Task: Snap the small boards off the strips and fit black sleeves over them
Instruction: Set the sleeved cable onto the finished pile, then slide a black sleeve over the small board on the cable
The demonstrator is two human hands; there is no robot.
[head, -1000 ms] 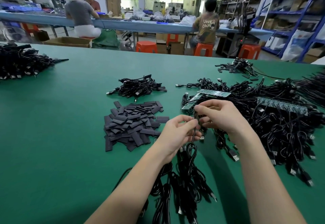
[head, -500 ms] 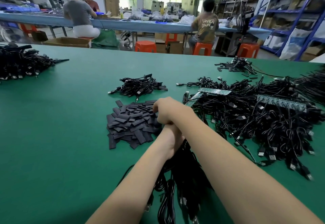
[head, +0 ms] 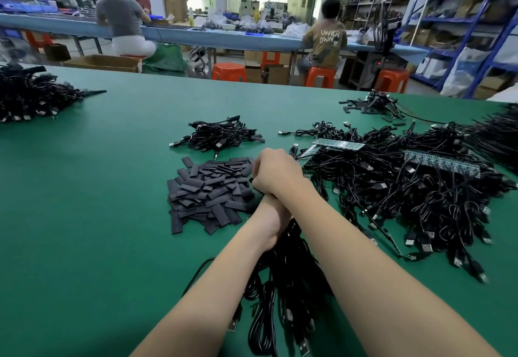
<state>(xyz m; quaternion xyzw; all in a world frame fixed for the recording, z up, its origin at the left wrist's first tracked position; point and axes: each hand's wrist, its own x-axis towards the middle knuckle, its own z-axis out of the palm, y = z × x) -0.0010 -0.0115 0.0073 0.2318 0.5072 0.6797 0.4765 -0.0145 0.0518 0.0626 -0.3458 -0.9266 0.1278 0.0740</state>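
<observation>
A pile of flat black sleeves point(head: 207, 194) lies on the green table point(head: 84, 230). My right hand point(head: 276, 171) reaches across my left arm to the pile's right edge. Its fingers curl down into the sleeves and the fingertips are hidden. My left hand point(head: 270, 220) sits under the right wrist, mostly covered, and grips a bundle of black USB cables point(head: 286, 286) that trails toward me. Two green board strips point(head: 337, 143) point(head: 441, 163) rest on a big heap of cables point(head: 406, 202) to the right.
A small cable pile point(head: 218, 135) lies beyond the sleeves. More cable heaps sit at the far left point(head: 30, 96) and far right point(head: 375, 104). Behind the table, people sit on orange stools at a blue workbench.
A second ago both hands worked together at a board near the strips. My right hand then crossed left to the sleeve pile and stays there; my left hand dropped with the cable bundle.
</observation>
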